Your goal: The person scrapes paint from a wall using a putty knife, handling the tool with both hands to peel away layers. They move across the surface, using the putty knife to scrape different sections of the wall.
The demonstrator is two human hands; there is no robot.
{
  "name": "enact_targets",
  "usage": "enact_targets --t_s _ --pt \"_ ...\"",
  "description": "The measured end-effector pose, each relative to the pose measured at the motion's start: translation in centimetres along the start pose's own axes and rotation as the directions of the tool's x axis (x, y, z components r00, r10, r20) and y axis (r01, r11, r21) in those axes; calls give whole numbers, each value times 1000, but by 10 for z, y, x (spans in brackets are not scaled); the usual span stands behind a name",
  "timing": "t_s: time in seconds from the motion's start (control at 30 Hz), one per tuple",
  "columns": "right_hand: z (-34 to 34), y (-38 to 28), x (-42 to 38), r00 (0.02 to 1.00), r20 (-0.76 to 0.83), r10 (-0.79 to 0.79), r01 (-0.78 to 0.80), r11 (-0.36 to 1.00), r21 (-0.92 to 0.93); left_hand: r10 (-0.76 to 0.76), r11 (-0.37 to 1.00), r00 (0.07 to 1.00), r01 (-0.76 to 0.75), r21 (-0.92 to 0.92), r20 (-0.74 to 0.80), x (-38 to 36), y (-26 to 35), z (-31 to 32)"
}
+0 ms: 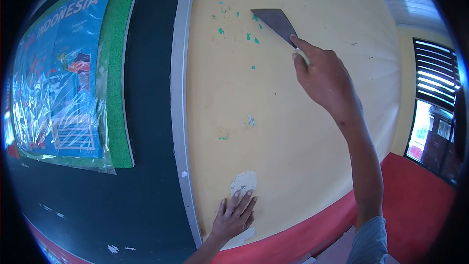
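My right hand [325, 76] is closed around the pale handle of a scraper, its arm reaching up from the lower right. The wide dark blade of the scraper [277, 21] lies against or close to the yellow wall [303, 156], beside small green flecks [256, 39]. Low on the wall, my left hand [233, 219] rests with fingers spread, its fingertips at the lower edge of a pale bare patch [244, 182]. It holds nothing.
A dark green board [151, 93] with a light frame [180, 68] stands at left, bearing a plastic-covered blue poster [63, 39]. Nails [354, 44] stick out of the upper wall. Red paint [410, 205] covers the lower wall; a louvred window [435, 78] is at right.
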State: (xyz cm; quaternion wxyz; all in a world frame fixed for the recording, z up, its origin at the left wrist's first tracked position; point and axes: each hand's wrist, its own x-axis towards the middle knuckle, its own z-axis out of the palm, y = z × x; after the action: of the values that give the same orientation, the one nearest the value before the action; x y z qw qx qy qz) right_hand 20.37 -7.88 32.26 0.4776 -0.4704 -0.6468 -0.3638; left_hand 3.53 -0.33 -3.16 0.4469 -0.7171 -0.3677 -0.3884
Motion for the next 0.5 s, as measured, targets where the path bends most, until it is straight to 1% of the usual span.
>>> enact_targets --t_s 0.03,0.13,0.23,0.33,0.43,0.5 --pt "-4 -2 -1 1000 5 -6 6 999 38 2 1000 1000 -2 -3 -4 -2 0 1" --pt "-12 -10 -16 996 67 55 -56 998 14 -12 1000 1000 13 -14 16 -5 1 -2" --pt "11 -12 -1 999 3 37 -37 997 -73 -3 1000 1000 3 -13 22 -5 0 -3" --pt "3 -14 -1 999 -25 36 -37 998 -45 -6 1000 1000 6 -29 12 -6 0 -1" --pt "1 -7 -3 994 -89 -64 62 998 -28 1 999 1000 -1 -47 1 -7 0 2" --pt "2 -16 -5 1000 -26 16 -17 997 -76 3 999 1000 -2 -41 14 -7 -1 -1"
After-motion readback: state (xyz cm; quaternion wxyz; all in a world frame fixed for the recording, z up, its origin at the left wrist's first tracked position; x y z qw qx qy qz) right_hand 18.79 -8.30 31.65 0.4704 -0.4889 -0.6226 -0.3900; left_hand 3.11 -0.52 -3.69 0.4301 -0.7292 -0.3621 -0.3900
